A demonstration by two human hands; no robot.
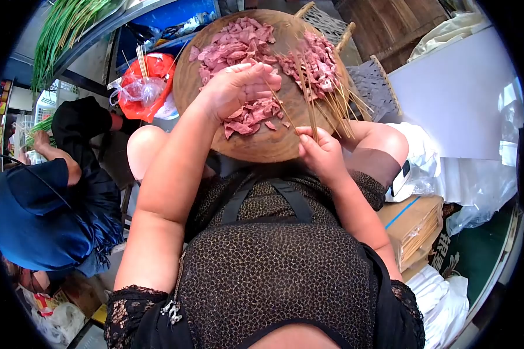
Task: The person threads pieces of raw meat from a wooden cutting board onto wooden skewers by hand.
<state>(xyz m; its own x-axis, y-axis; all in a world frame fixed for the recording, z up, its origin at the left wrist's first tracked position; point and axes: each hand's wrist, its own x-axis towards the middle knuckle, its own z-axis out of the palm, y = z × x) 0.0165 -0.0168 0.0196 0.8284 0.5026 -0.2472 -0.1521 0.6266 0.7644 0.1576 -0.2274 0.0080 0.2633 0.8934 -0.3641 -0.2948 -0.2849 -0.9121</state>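
Observation:
My right hand (pixel 323 152) is closed round several thin bamboo skewers (pixel 310 104) near the front edge of a round wooden board (pixel 262 148). One skewer slants up and left, its tip at the fingers of my left hand (pixel 241 87). That hand is bent and closed above the board; what its fingers hold is hard to make out. Beneath and beside it lies a small heap of sliced raw meat (pixel 251 116). Behind it is a larger meat pile (pixel 239 43). To the right, skewered meat (pixel 317 64) is stacked with stick ends pointing toward me.
Left of the board stands a red plastic bag (pixel 151 96) with upright sticks. A co-worker in dark clothes (pixel 41 209) sits further left, near green stalks. Flat cardboard (pixel 413 227) and a white panel (pixel 454 87) are to the right; a woven chair (pixel 375 87) stands behind.

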